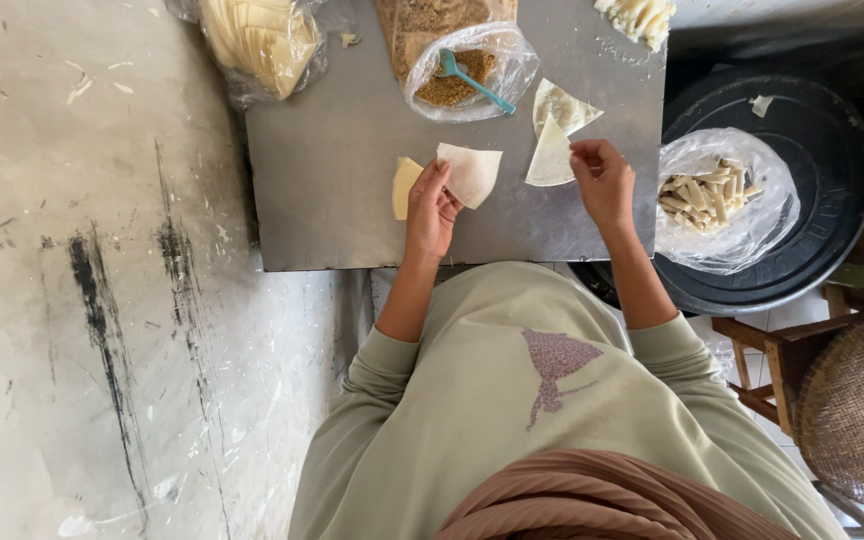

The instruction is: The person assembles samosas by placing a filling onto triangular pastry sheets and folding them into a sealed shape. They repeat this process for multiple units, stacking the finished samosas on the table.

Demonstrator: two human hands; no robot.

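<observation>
A triangular pastry wrapper point(471, 172) is pinched at its near edge by the left hand point(431, 212), the fingers curled closed around the sheet so that it is lifted slightly off the grey metal table point(342, 190). A second, yellower wrapper piece point(404, 186) lies flat just beside it, partly under the thumb. The right hand point(604, 184) is held with fingertips drawn together at the corner of another triangular wrapper point(550, 157), which rests on the table and touches a further wrapper point(564, 104) behind it; whether that corner is truly gripped or only touched cannot be told.

At the far edge a clear bag of brown crumbly filling point(452, 75) stands open, with a teal plastic spoon point(473, 81) laid in it. A bag of stacked wrappers point(257, 40) sits at the far left corner, and a bag of finished rolls point(712, 195) is set in a black round tray point(822, 170) to the right of the table.

Tearing is judged the main risk: the sheets look thin (and probably soft), so a pull from one pinched corner could rip them. The two touching wrappers may also be lifted together if they stick. The pinched sheet could fold onto itself if it is let droop.
</observation>
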